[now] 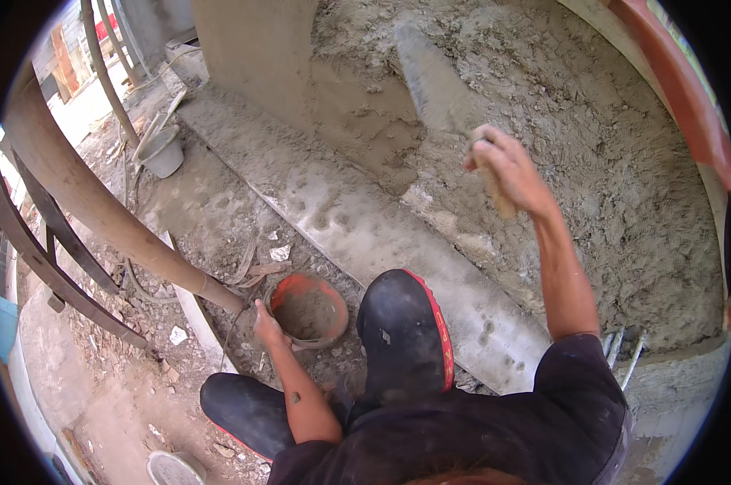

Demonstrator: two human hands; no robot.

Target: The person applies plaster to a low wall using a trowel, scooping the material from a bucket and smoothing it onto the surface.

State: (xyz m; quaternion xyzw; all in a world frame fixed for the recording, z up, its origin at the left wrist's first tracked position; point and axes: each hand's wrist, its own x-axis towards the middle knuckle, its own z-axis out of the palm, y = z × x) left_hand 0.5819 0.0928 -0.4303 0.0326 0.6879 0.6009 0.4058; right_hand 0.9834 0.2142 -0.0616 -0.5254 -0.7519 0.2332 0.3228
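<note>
My right hand is closed round the handle of a trowel, its long grey blade lying close against the rough wet mortar on the wall. Whether the blade presses flat on the mortar is hard to tell. Low on the left, my left hand grips the rim of an orange bucket. Grey mortar lies inside it. The bucket stands on the rubble beside my bent legs, which are in dark cloth with a red stripe.
A pale plank-like ledge runs along the wall's foot. To the left, a thick bamboo pole slants down close to the bucket. Farther back stands a grey bucket; another pail is at the lower edge. Metal rods stick out at the right.
</note>
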